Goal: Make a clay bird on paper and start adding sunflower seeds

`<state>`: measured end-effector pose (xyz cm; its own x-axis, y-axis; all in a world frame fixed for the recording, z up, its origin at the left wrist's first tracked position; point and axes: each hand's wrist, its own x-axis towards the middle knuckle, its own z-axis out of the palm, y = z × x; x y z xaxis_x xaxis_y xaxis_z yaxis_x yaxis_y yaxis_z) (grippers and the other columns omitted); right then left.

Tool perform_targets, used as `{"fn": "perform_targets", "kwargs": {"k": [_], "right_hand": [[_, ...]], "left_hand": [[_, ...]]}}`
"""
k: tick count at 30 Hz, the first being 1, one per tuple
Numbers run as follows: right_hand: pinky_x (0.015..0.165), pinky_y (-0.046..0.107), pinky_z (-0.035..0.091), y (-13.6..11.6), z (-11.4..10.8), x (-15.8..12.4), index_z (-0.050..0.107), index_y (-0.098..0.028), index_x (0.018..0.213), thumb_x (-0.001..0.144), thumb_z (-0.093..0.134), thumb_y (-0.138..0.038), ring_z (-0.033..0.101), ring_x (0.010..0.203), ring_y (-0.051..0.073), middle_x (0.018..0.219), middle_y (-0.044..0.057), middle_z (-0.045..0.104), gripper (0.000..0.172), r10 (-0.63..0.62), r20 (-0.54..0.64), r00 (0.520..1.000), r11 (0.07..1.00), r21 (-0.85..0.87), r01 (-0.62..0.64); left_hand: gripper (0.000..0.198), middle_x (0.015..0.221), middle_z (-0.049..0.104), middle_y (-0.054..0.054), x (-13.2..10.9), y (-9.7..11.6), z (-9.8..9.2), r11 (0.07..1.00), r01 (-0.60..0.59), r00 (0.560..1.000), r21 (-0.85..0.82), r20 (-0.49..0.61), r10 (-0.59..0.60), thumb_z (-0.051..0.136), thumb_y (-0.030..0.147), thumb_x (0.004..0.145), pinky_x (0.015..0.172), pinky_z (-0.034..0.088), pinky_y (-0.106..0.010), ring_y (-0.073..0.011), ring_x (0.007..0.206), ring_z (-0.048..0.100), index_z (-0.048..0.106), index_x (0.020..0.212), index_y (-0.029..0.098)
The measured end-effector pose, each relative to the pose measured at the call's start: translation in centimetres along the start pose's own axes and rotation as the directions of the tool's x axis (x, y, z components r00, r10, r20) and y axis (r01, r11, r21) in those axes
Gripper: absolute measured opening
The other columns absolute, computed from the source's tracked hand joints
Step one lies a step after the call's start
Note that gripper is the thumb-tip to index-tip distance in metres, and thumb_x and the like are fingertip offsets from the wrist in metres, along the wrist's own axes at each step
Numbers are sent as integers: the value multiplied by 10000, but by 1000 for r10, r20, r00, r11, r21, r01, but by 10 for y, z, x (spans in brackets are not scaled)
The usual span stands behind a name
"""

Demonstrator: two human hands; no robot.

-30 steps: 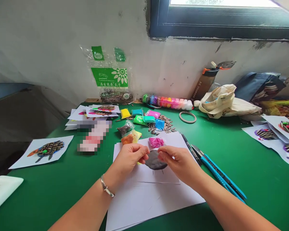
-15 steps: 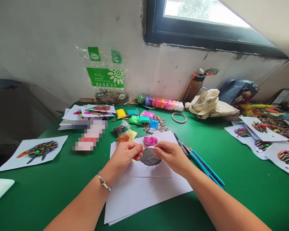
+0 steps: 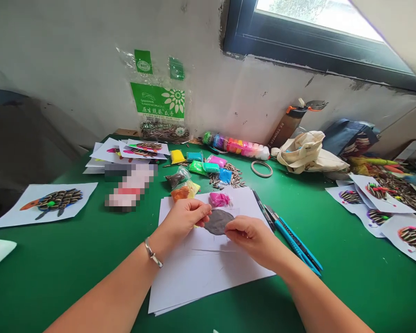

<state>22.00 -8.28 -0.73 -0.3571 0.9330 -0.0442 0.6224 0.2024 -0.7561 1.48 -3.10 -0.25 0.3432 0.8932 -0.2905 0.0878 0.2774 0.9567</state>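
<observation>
A flat dark grey clay disc [image 3: 220, 223] lies on a stack of white paper [image 3: 208, 273] in front of me. My left hand [image 3: 189, 217] is pinched, thumb against fingers, over the disc's left edge. At its right edge, my right hand [image 3: 253, 236] is also closed in a pinch. Anything between the fingertips is too small or hidden to make out. Just beyond the disc lies a packet of magenta clay [image 3: 220, 199]. An orange clay packet [image 3: 180, 193] sits behind my left hand.
Bright clay packets [image 3: 197, 167] and loose sunflower seeds [image 3: 234, 175] lie farther back. Blue cutters [image 3: 296, 245] rest right of the paper. Seed-covered pictures [image 3: 60, 203] lie on both sides. A seed bag [image 3: 164, 106], tape ring [image 3: 261, 169] and bottle [image 3: 287, 122] stand toward the wall.
My right hand has dropped slightly to the disc's right edge, its fingertips now lower than the left hand's. Both hands stay pinched. The whole view has shifted a little.
</observation>
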Motion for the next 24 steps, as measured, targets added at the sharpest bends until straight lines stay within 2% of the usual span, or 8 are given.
{"fn": "perform_targets", "kwargs": {"k": [6, 14, 24], "right_hand": [[582, 228, 349, -3, -1, -3, 631, -205, 829, 801, 502, -108, 498, 664, 124, 735, -27, 599, 164, 85, 60, 995, 989, -124, -77], [653, 256, 396, 2, 2, -3, 696, -207, 817, 829, 511, -66, 569, 781, 163, 839, 34, 641, 233, -54, 62, 997, 987, -148, 63], [570, 237, 304, 11, 6, -3, 564, -203, 758, 795, 457, -67, 459, 655, 124, 713, -34, 557, 176, -10, 80, 997, 982, -189, 25]], "left_hand": [[357, 638, 628, -17, 1, -1, 0, 1000, -1, 1000, -11, 3, 1, 732, 492, 689, 588, 434, -253, -123, 591, 525, 677, 668, 141], [350, 639, 630, -19, 1, -1, 1, 1000, -18, 1000, 12, -5, 18, 719, 496, 707, 595, 450, -255, -131, 601, 539, 679, 661, 151], [326, 618, 618, -10, 0, 0, 1, 999, -21, 1000, 45, -19, 22, 708, 475, 708, 597, 446, -255, -127, 587, 526, 675, 654, 155]]}}
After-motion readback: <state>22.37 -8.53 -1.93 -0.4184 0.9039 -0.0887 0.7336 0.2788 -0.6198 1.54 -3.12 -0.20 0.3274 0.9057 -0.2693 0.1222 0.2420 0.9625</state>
